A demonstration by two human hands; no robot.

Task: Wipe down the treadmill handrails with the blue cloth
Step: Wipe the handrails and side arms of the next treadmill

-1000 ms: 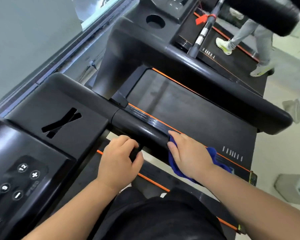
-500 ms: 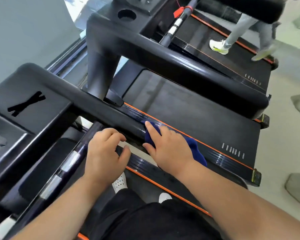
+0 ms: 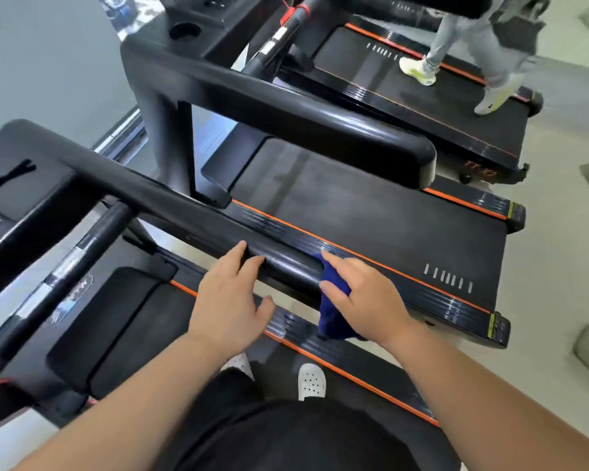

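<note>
Gripped blue cloth (image 3: pixel 334 317) w/ R hand (image 3: pixel 368 300) at handrail (image 3: pixel 191 215) end; rested L hand (image 3: pixel 230 300) flat-fingered on it, holding nothing; judged approx half done.

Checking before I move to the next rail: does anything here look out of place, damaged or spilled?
Nothing stands out. The glossy black treadmill handrail looks intact, the dark blue cloth is bunched under the right hand at the rail's end, and the left hand rests on it.
</note>
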